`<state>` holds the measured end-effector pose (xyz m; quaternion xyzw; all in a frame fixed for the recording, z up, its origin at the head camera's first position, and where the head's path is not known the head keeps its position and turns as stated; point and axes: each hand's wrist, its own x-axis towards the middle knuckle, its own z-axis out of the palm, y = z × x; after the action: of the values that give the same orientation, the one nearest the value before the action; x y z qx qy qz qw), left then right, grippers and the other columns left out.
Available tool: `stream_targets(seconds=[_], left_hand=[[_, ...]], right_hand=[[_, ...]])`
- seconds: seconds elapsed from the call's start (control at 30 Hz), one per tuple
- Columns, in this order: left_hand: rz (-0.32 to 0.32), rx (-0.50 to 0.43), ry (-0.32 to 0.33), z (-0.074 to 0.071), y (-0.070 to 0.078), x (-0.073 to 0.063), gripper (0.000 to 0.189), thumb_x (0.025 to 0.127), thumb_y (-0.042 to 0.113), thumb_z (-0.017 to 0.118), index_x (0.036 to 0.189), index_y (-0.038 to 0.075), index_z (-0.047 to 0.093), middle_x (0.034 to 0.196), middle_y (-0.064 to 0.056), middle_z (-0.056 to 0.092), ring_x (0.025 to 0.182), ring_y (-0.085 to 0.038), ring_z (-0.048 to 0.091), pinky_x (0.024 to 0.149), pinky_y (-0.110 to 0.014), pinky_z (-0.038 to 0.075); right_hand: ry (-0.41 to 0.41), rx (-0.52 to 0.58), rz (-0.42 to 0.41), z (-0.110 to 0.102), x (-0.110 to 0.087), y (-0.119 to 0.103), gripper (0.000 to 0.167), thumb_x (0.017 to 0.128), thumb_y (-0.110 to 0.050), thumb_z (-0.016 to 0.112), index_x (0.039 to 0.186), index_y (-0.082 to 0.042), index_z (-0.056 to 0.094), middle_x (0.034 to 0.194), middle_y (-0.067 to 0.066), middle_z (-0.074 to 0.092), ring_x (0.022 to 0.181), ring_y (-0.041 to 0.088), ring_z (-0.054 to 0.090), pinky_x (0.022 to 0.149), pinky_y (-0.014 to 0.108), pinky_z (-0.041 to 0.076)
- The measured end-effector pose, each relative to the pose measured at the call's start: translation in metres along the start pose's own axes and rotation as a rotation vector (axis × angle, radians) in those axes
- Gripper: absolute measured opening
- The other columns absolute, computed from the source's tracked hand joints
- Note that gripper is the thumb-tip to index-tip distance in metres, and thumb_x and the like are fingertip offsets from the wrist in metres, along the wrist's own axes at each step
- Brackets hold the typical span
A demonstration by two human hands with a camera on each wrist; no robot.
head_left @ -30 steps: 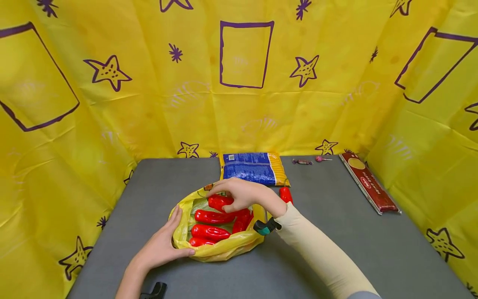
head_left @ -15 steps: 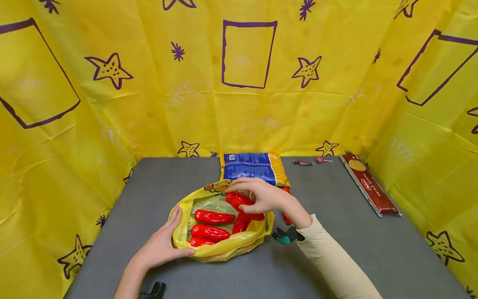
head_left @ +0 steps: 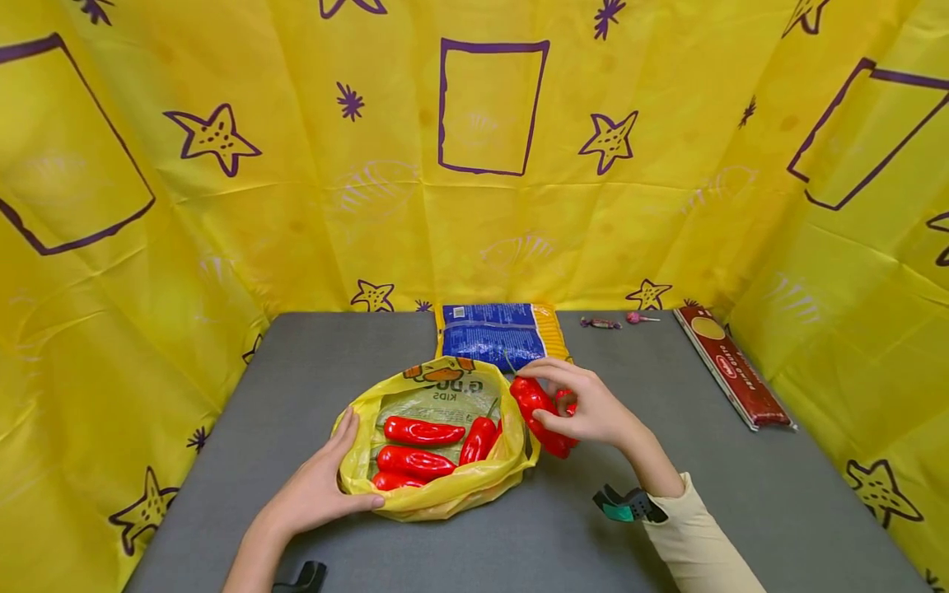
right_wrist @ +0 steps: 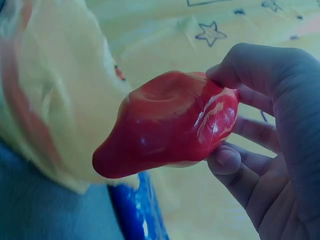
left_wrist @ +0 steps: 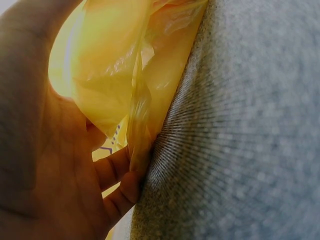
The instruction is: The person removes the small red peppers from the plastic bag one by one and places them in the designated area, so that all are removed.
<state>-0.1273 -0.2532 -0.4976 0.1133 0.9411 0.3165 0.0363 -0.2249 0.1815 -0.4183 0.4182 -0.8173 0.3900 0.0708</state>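
A yellow plastic bag (head_left: 460, 501) stands with its mouth wide, several red peppers (head_left: 417, 463) lying inside. My left hand (head_left: 315, 482) holds the bag at its left side, fingers along the outer wall and thumb at the front rim. In the left wrist view, fingertips curve against the yellow plastic (left_wrist: 107, 85), close over the table. My right hand (head_left: 596, 403) pinches a red pepper (head_left: 535, 405) by its stem end, just outside the bag's right rim. The right wrist view shows that pepper (right_wrist: 160, 125) between thumb and fingers. Another red pepper (head_left: 567, 400) is partly hidden behind this hand.
A blue and yellow packet (head_left: 493, 333) lies behind the bag. Farther right are a wrapped candy (head_left: 600, 324) and a lollipop (head_left: 636, 317). A long red pasta packet (head_left: 734, 366) lies at the right of the grey table (head_left: 660, 428). Yellow cloth surrounds it.
My right hand has lifted a pepper out of the bag and carried it right, past the rim. The left hand has stayed at the bag's side.
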Motion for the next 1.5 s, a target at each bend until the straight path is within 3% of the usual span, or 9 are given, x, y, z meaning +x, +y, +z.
stream_targets(seconds=[0.4, 0.63, 0.8, 0.93, 1.2, 1.5], left_hand=[[-0.007, -0.007, -0.006, -0.001, 0.001, 0.0, 0.133, 0.076, 0.069, 0.085, 0.169, 0.003, 0.016, 0.178, -0.018, 0.01, 0.156, -0.048, 0.029, 0.114, -0.065, 0.041], [-0.004, -0.005, -0.001, 0.0, 0.002, -0.001, 0.133, 0.076, 0.069, 0.085, 0.169, 0.002, 0.016, 0.178, -0.018, 0.01, 0.156, -0.048, 0.029, 0.115, -0.065, 0.041], [0.0, -0.013, -0.005, 0.001, 0.002, -0.001, 0.133, 0.077, 0.069, 0.085, 0.169, 0.001, 0.016, 0.178, -0.018, 0.01, 0.157, -0.048, 0.028, 0.115, -0.065, 0.04], [-0.003, -0.015, -0.008, -0.001, 0.002, -0.001, 0.133, 0.076, 0.068, 0.085, 0.169, 0.002, 0.016, 0.178, -0.018, 0.009, 0.157, -0.049, 0.028, 0.115, -0.065, 0.04], [-0.012, -0.008, -0.018, -0.002, 0.001, 0.0, 0.134, 0.076, 0.069, 0.085, 0.17, 0.003, 0.015, 0.178, -0.017, 0.008, 0.156, -0.048, 0.029, 0.115, -0.065, 0.041], [-0.022, -0.004, -0.022, -0.002, 0.001, 0.0, 0.134, 0.076, 0.069, 0.085, 0.169, 0.003, 0.015, 0.178, -0.018, 0.009, 0.156, -0.048, 0.029, 0.114, -0.065, 0.042]], right_hand=[[0.105, 0.062, 0.196, -0.017, -0.029, 0.028, 0.052, 0.089, -0.004, 0.083, 0.138, -0.011, 0.068, 0.138, 0.014, 0.064, 0.079, 0.015, 0.07, 0.063, 0.031, 0.062], [0.199, 0.029, 0.324, -0.032, -0.044, 0.057, 0.05, 0.092, -0.006, 0.081, 0.139, -0.012, 0.067, 0.133, 0.012, 0.067, 0.077, 0.016, 0.068, 0.063, 0.027, 0.06], [0.245, 0.052, 0.413, -0.041, -0.056, 0.082, 0.048, 0.095, -0.005, 0.078, 0.141, -0.006, 0.065, 0.127, 0.019, 0.065, 0.076, 0.019, 0.065, 0.058, 0.026, 0.057], [0.245, 0.074, 0.492, -0.045, -0.061, 0.097, 0.048, 0.098, -0.009, 0.076, 0.143, -0.005, 0.063, 0.124, 0.023, 0.062, 0.069, 0.018, 0.061, 0.05, 0.028, 0.052], [0.209, 0.109, 0.627, -0.036, -0.067, 0.123, 0.048, 0.098, -0.012, 0.076, 0.143, -0.005, 0.063, 0.117, 0.024, 0.064, 0.057, 0.014, 0.054, 0.05, 0.027, 0.049], [0.181, 0.155, 0.683, -0.024, -0.074, 0.13, 0.047, 0.097, -0.011, 0.075, 0.141, -0.001, 0.064, 0.081, 0.01, 0.064, 0.05, 0.015, 0.05, 0.049, 0.027, 0.044]])
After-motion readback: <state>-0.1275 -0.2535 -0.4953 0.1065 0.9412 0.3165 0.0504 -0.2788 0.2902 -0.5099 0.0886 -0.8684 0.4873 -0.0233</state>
